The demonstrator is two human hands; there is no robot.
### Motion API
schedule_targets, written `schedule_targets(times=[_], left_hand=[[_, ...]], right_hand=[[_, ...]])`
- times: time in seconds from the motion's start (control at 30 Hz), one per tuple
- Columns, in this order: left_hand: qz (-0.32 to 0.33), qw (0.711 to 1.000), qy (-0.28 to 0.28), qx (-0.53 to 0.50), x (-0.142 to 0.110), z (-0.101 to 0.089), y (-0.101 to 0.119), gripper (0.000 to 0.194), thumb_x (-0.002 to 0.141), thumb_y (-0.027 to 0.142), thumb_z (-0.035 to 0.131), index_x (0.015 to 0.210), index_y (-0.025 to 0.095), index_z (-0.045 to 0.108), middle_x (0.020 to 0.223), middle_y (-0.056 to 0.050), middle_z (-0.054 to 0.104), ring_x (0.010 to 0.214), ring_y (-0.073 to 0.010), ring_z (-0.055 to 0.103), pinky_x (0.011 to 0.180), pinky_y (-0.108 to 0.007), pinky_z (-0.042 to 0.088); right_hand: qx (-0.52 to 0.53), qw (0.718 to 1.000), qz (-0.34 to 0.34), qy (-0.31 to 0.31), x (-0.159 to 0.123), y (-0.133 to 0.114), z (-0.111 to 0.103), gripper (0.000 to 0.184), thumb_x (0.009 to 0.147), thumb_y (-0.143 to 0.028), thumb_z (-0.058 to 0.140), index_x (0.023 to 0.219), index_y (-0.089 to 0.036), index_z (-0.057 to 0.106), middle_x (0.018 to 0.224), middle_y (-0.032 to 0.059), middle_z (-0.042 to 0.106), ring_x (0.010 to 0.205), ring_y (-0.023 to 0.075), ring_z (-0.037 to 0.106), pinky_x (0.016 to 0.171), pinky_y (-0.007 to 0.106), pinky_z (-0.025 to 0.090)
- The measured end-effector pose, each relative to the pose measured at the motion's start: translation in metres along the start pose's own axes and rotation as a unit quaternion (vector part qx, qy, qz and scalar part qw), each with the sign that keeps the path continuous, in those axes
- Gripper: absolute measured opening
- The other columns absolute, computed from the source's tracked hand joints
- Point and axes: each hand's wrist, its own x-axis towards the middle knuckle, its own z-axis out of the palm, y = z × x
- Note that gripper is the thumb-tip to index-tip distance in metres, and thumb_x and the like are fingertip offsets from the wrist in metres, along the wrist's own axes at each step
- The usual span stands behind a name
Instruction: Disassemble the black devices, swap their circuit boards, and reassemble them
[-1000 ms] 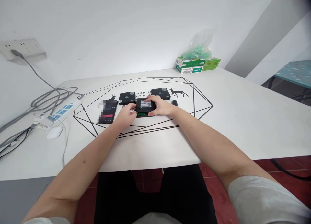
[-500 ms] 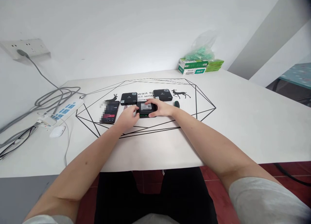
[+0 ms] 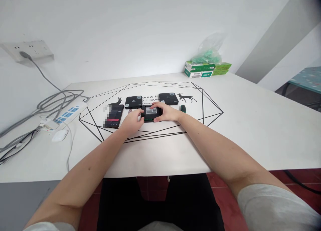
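Note:
A small black electronics box (image 3: 147, 117) lies at the middle of the white table, with a white printed label on top and a strip of green circuit board along its front edge. My left hand (image 3: 132, 121) grips its left side, thumb and forefinger at the near left corner. Across the right side, my right hand (image 3: 167, 112) spans from the top face to the front edge, fingers curled round it. Part of the box is hidden under that hand. Behind it lie two similar flat black boxes, one at left (image 3: 133, 102) and one at right (image 3: 169, 98).
A phone (image 3: 115, 116) with a lit screen lies left of my left hand. A dark green rounded object (image 3: 183, 108) is right of my right hand. Farther left are a power strip (image 3: 68, 116), grey cables and a white case (image 3: 60, 135). Green cartons (image 3: 199, 69) stand at the back.
Both hands keep nearly the same grip on the electronics box. The whole view has shifted slightly; the things on the table stay where they were.

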Motion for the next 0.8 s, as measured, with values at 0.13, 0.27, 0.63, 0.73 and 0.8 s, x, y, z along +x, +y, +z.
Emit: schedule_targets(times=[0.13, 0.27, 0.63, 0.73, 0.8], left_hand=[[0.001, 1.0, -0.006, 0.001, -0.001, -0.001, 0.002, 0.035, 0.096, 0.025, 0.059, 0.129, 0.022, 0.068, 0.128, -0.009, 0.076, 0.122, -0.0294, 0.072, 0.107, -0.043, 0.058], [0.042, 0.998, 0.005, 0.039, 0.0, 0.002, 0.001, 0.036, 0.098, 0.028, 0.057, 0.131, 0.019, 0.068, 0.134, -0.012, 0.074, 0.129, -0.0319, 0.067, 0.115, -0.047, 0.053], [0.036, 0.984, 0.005, 0.172, 0.004, 0.008, -0.011, 0.058, 0.106, 0.045, 0.05, 0.158, 0.018, 0.055, 0.169, -0.014, 0.049, 0.166, -0.0442, 0.019, 0.132, -0.067, 0.017], [0.021, 0.984, -0.008, 0.176, 0.004, 0.008, -0.012, 0.061, 0.107, 0.047, 0.048, 0.16, 0.018, 0.053, 0.17, -0.015, 0.047, 0.167, -0.0438, 0.018, 0.133, -0.067, 0.013], [0.02, 0.986, -0.016, 0.166, 0.004, 0.008, -0.012, 0.06, 0.107, 0.048, 0.047, 0.16, 0.019, 0.053, 0.169, -0.014, 0.049, 0.167, -0.0427, 0.02, 0.133, -0.066, 0.014]], right_hand=[[-0.001, 1.0, -0.002, 0.002, 0.0, -0.002, 0.001, 0.075, 0.064, -0.046, 0.098, 0.132, -0.026, 0.073, 0.157, 0.0127, 0.058, 0.154, 0.0378, 0.047, 0.132, 0.061, 0.03], [-0.004, 1.0, -0.003, -0.009, 0.0, -0.003, 0.0, 0.081, 0.064, -0.047, 0.098, 0.138, -0.027, 0.07, 0.157, 0.0121, 0.058, 0.155, 0.0384, 0.046, 0.133, 0.061, 0.029], [-0.048, 0.998, 0.016, -0.027, -0.002, -0.004, 0.005, 0.11, 0.065, -0.064, 0.095, 0.158, -0.021, 0.054, 0.171, 0.0216, 0.043, 0.165, 0.0424, 0.032, 0.136, 0.063, 0.023], [-0.07, 0.997, 0.007, -0.023, 0.0, -0.004, 0.007, 0.109, 0.069, -0.07, 0.09, 0.158, -0.019, 0.054, 0.169, 0.0231, 0.045, 0.163, 0.0443, 0.034, 0.134, 0.066, 0.025], [-0.075, 0.997, 0.005, -0.025, 0.0, -0.003, 0.007, 0.108, 0.067, -0.069, 0.092, 0.157, -0.02, 0.056, 0.166, 0.0214, 0.049, 0.16, 0.045, 0.038, 0.133, 0.067, 0.027]])
